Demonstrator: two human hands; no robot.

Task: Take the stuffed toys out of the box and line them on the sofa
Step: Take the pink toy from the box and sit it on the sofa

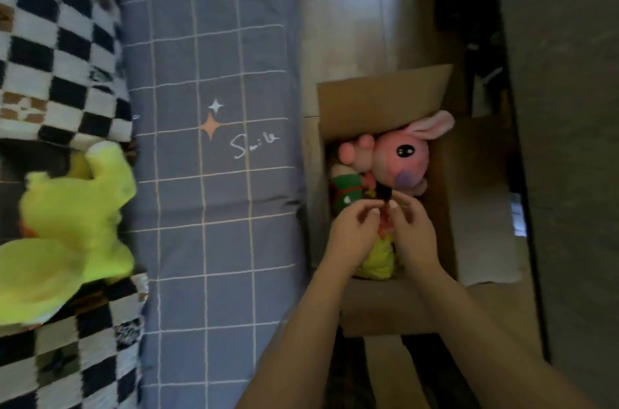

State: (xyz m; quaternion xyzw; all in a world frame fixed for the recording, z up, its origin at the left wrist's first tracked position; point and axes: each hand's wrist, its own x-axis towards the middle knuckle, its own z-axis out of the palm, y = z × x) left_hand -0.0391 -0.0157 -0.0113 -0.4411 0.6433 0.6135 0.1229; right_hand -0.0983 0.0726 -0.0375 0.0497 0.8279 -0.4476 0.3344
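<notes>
head view: only one camera; looks down on sofa edge and floor
box [385,100]: cardboard, open, on the floor just beside the sofa [214,174]; far flap standing up
toys in box: pink rabbit [402,157] at the far end, one ear over the rim; green-and-red toy [346,189] beside it against the sofa-side wall; small yellow toy [378,258] at the near end, between the hands
left hand [351,229]: inside the box; fingers curled narrow, pinching the dark top part of the small yellow toy
right hand [413,231]: opposite the left, same narrow pinch on the same toy; thumb tip touching that dark part
grip quality: cannot tell if it is firm; contact spot small and partly hidden
sofa status: one yellow plush [67,224] lying against the checkered cushion [57,40]; blurred; blue grid cover in front bare
progress: my read, early; three toys visible in the box
risk 1: pinch on a small top piece only; toy may slip or swing on lifting
risk 2: rabbit and green-and-red toy pressed close; lift could drag them up or catch the flap
risk 3: yellow plush looks slumped; may topple when the next one lands beside it
</notes>
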